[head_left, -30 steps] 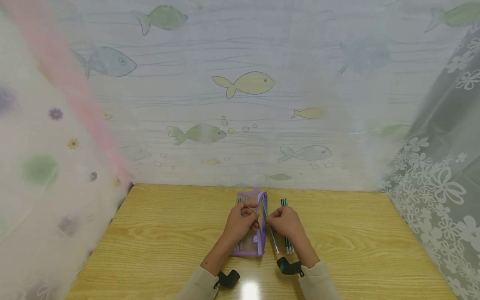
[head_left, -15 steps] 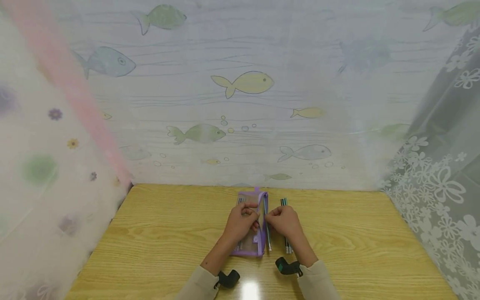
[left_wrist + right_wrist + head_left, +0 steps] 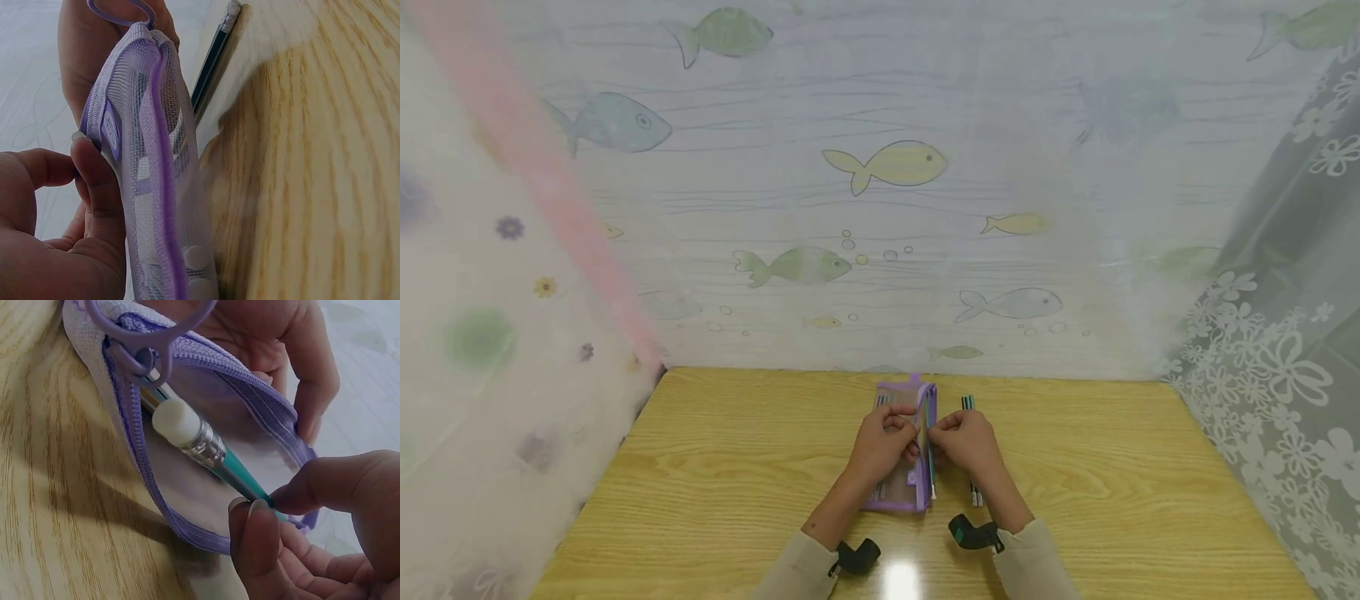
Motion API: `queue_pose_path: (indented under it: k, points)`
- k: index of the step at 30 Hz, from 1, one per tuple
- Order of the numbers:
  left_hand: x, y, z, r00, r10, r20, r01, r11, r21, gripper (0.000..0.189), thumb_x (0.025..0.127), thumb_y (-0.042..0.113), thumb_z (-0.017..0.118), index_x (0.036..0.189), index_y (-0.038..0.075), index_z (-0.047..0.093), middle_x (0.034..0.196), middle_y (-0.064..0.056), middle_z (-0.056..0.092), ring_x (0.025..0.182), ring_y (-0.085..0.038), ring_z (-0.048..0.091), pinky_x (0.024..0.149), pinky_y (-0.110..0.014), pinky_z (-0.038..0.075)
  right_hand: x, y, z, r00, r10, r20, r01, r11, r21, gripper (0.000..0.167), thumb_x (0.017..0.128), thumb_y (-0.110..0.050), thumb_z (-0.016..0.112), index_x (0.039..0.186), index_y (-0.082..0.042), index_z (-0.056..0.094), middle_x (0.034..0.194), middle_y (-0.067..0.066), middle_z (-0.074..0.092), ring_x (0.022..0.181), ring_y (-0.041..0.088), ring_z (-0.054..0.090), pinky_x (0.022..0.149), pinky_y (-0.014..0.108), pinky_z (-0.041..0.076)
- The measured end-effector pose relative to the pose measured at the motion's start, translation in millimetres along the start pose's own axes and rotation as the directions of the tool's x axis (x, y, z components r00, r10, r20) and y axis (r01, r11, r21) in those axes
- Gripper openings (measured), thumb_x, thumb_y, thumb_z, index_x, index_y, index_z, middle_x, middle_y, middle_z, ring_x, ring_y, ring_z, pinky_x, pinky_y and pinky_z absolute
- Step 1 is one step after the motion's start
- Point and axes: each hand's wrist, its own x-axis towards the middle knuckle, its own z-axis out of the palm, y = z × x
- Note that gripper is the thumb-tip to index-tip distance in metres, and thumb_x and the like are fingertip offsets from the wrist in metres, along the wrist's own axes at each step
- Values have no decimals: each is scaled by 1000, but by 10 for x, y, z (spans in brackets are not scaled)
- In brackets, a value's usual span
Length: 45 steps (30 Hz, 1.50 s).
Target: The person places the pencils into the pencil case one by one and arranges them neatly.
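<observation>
A purple-trimmed mesh pencil case (image 3: pixel 898 490) lies upright-on in front of me, its zipped mouth spread wide on the right side. My left hand (image 3: pixel 883 442) pinches the edge of that mouth between thumb and finger, pulling it up. Between the thumb and fingertips of my right hand (image 3: pixel 972 437) is a green pencil (image 3: pixel 232 470) with a metal band and white eraser (image 3: pixel 175 422). In the right wrist view it slants within the open mouth, eraser end towards the zipper pull (image 3: pixel 164 356). Several pencils (image 3: pixel 882 401) show through the mesh.
Several dark and green pencils (image 3: pixel 967 403) lie side by side on the wooden table (image 3: pixel 1112 467), partly under my right hand. Black wrist cameras (image 3: pixel 859 557) hang by both sleeves. A fish-print curtain (image 3: pixel 880 250) closes off the table's back.
My right hand has shifted slightly left, bringing the green pencil from beside the case into its open mouth and more upright. My left hand has kept its place on the edge.
</observation>
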Motion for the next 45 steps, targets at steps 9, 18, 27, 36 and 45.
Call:
queue_pose_path:
  k: [9, 18, 27, 36, 45]
  points:
    - [-28, 21, 1, 1000, -14, -1, 14, 1000, 0, 36, 96, 2, 65, 131, -6, 63, 87, -15, 69, 59, -12, 64, 55, -23, 58, -14, -10, 65, 1000, -7, -14, 7, 999, -39, 10, 88, -5, 75, 88, 4, 72, 70, 8, 73, 57, 24, 72, 55, 30, 60]
    - [-41, 34, -5, 1000, -12, 5, 12, 1000, -10, 37, 97, 4, 67, 132, -6, 63, 86, -12, 68, 59, -13, 64, 55, -24, 57, -22, 4, 89, 1000, -23, -14, 22, 997, -74, 11, 89, -8, 76, 87, 2, 72, 70, 7, 73, 58, 22, 72, 54, 27, 57]
    - [-37, 42, -8, 1000, -6, 8, 6, 1000, -6, 37, 98, 5, 68, 133, -6, 63, 86, -10, 69, 59, -12, 65, 55, -23, 58, -30, 6, 102, 999, -48, -24, 47, 997, -56, 10, 89, -6, 74, 83, 1, 70, 66, 7, 71, 57, 26, 73, 51, 27, 56]
    - [-23, 41, -6, 1000, -7, 9, 7, 1000, -25, 36, 98, 4, 69, 132, -6, 63, 85, -9, 69, 59, -12, 64, 54, -23, 58, -11, 11, 138, 993, -95, -63, 86, 988, -125, 8, 86, -7, 74, 80, -2, 71, 66, 3, 67, 58, 13, 61, 52, 26, 51]
    - [-21, 58, -1, 1000, -6, 1, 6, 1000, -27, 37, 97, 1, 68, 132, -8, 62, 84, -10, 69, 57, -11, 64, 53, -22, 57, 9, 47, 164, 992, -108, -65, 100, 988, -116, 10, 88, -7, 76, 80, -2, 71, 66, 3, 67, 57, 12, 62, 51, 25, 52]
